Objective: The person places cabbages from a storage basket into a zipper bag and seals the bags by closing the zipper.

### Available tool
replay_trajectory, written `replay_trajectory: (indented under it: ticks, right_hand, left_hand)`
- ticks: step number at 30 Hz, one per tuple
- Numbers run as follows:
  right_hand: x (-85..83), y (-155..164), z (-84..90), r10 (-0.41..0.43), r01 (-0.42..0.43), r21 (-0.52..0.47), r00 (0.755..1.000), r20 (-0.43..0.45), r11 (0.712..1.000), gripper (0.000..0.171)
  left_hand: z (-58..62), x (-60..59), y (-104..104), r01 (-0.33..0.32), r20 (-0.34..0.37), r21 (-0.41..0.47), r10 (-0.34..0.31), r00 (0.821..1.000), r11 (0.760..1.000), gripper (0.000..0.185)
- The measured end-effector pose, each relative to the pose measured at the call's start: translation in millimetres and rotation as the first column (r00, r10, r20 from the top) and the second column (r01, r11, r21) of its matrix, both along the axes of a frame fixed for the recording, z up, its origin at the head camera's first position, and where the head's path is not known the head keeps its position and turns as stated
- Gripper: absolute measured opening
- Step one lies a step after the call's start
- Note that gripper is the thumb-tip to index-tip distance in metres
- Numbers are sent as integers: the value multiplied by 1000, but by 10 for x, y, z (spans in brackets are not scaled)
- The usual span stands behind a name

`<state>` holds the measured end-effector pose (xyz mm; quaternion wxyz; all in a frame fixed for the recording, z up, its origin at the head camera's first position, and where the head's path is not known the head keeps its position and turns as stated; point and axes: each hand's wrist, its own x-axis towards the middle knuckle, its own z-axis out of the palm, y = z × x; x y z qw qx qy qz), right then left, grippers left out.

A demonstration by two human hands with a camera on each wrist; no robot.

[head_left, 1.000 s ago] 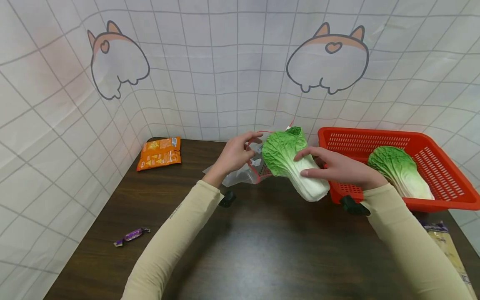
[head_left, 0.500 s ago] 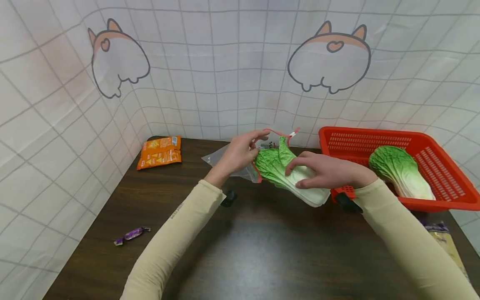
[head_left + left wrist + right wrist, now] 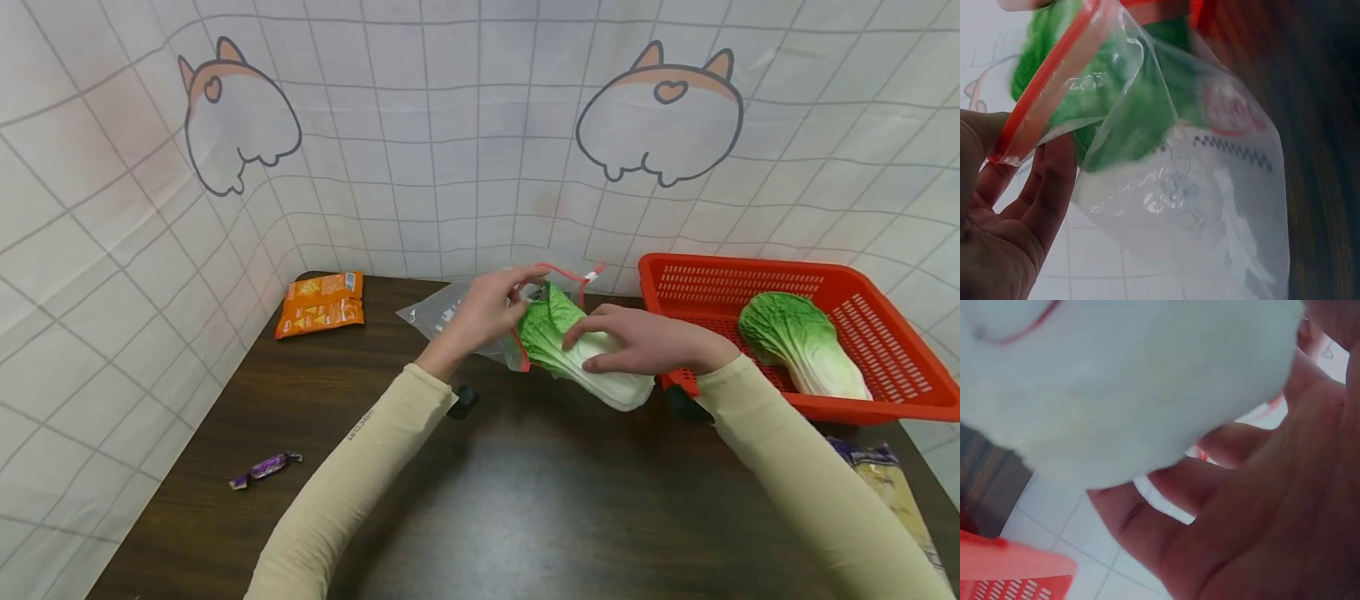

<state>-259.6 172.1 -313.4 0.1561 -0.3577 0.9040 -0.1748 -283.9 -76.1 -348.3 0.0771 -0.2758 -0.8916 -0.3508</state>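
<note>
Plainly, in the head view I have two bare hands at work over a dark table (image 3: 525,508), both in pale sleeves. The left hand (image 3: 491,308) has its thumb and fingers clamped on the edge of a clear bag (image 3: 431,312), whose body spreads out to the left of those fingers. The right hand (image 3: 637,337) grips a green-and-white cabbage (image 3: 621,387), thumb and fingers apart across its pale stalk. The cabbage lies at a slant between my two sets of fingers, leafy end toward the left fingers and at the bag's mouth, white base below the right fingertips. Right of the right fingers stands a red basket (image 3: 660,279), with a second cabbage (image 3: 806,346) inside. Well to the left of the left fingers I see an orange packet (image 3: 321,304) and, nearer the viewer, a purple-wrapped candy (image 3: 266,468). A beige packet (image 3: 896,487) shows at far right, beyond the right fingers

In the left wrist view, the bag's red rim (image 3: 1044,81) runs between thumb and fingers. Beside these fingers, green leaves show through the plastic, which carries a checkered strip

In the right wrist view, the cabbage's white base, blurred, fills the space by the curved fingers, which press against it; what the thumb does here I cannot tell. A corner of the basket shows apart from the fingertips, at lower left
</note>
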Motion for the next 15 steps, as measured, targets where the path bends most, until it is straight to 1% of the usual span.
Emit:
replay_trajectory:
  ticks: [1, 2, 3, 6, 7, 9, 11, 13, 15]
  right_hand:
    - [-2, -17, -7, 15, -15, 7, 1000, -7, 1000, 28]
    - [-9, -35, -13, 7, -7, 11, 1000, -2, 1000, 29]
    - [-16, -51, -17, -14, 14, 16, 1000, -7, 1000, 30]
    - [-54, -94, -33, -116, 116, 11, 993, -28, 993, 34]
    - [-66, -107, -41, -139, 139, 8, 990, -22, 990, 35]
    - [-80, -130, -56, -150, 150, -5, 988, 22, 989, 38]
    - [-86, -147, -74, -135, 136, -15, 989, 61, 991, 39]
    - [-89, -154, -95, -142, 144, -26, 988, 66, 989, 39]
    - [-94, -157, -117, -188, 190, -42, 981, 45, 981, 39]
  left_hand:
    - [-2, 1, 12, 10, -9, -4, -10, 1000, 1000, 57]
    - [-3, 6, 23, 20, -13, -2, -20, 1000, 1000, 57]
    - [-4, 10, 32, 26, -21, -5, -27, 999, 1000, 55]
    - [-19, 24, 53, 41, -27, -7, -42, 999, 999, 51]
    - [-25, 27, 60, 44, -26, -11, -44, 999, 999, 52]
    - [-36, 36, 74, 46, -14, -18, -46, 999, 999, 52]
    - [-45, 46, 88, 44, -5, -24, -44, 999, 999, 53]
    - [-51, 53, 99, 51, -1, -12, -51, 999, 999, 52]
    - [-57, 62, 107, 61, 5, 1, -61, 998, 998, 50]
